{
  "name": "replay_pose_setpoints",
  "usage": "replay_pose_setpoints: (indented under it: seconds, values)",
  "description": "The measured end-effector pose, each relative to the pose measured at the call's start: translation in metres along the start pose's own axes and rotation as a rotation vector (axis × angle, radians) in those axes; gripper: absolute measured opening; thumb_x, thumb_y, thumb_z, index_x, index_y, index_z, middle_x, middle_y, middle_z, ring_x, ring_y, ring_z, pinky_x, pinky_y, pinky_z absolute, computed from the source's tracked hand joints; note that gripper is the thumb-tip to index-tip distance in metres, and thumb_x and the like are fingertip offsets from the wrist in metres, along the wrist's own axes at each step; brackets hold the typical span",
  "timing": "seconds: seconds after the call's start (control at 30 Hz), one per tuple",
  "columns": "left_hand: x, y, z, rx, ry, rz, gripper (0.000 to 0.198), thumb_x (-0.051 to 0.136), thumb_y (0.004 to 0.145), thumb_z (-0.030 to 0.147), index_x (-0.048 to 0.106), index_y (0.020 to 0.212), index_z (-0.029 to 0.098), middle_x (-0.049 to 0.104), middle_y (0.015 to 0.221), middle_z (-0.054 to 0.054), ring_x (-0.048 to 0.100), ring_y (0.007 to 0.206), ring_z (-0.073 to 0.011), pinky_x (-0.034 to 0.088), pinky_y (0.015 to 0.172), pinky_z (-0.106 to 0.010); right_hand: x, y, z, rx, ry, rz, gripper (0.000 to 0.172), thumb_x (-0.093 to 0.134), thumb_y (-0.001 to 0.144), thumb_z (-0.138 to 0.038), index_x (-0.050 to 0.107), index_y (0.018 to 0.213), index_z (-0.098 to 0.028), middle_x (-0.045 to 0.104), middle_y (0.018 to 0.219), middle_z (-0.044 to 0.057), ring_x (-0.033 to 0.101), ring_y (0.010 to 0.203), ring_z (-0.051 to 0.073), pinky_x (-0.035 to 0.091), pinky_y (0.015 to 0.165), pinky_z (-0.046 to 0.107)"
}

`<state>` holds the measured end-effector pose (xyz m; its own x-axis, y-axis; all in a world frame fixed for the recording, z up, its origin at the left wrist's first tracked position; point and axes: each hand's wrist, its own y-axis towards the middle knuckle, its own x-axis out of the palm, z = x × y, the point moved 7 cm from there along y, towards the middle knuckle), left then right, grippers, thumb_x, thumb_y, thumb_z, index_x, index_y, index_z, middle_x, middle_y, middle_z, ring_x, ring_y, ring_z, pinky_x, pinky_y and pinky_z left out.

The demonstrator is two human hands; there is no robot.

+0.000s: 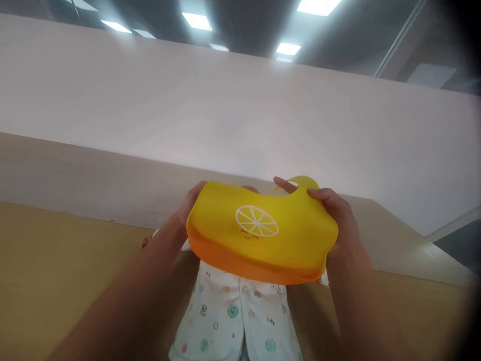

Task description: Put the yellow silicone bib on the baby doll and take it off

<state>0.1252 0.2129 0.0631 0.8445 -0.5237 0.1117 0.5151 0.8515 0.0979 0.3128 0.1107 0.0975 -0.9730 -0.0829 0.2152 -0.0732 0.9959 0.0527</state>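
A yellow silicone baby bib [218, 215] with a printed citrus slice, a small smiling face and an orange lower pocket is stretched between my hands. My left hand [193, 200] grips its left edge, fingers mostly hidden behind. Gripping the right side is my right hand [340, 215], thumb on the front near the neck opening. A finger shows through that opening. Below the bib lies a doll in a white printed garment [233, 316]; its small hand [145, 242] sticks out at the left. The bib hides the doll's upper body.
The doll lies on a tan tabletop [56, 281]. A pale strip [93, 175] runs along its back, and a white partition [188, 105] rises behind. Ceiling lights [197, 21] show above the partition.
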Motion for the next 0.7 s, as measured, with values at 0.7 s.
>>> replay_pose_setpoints:
  seconds: [0.7]
  values:
    - [0.035, -0.022, 0.012, -0.190, -0.318, -0.256, 0.036, 0.055, 0.067, 0.022, 0.063, 0.101, 0.021, 0.071, 0.098, -0.007, 0.068, 0.088, -0.0299, 0.056, 0.073, -0.040, -0.026, 0.015, 0.017, -0.081, 0.027, 0.214, 0.064, 0.054, 0.074, -0.030, 0.045, 0.136, -0.017, 0.067, 0.100, 0.009, 0.064, 0.094, 0.026, 0.052, 0.082, 0.039]
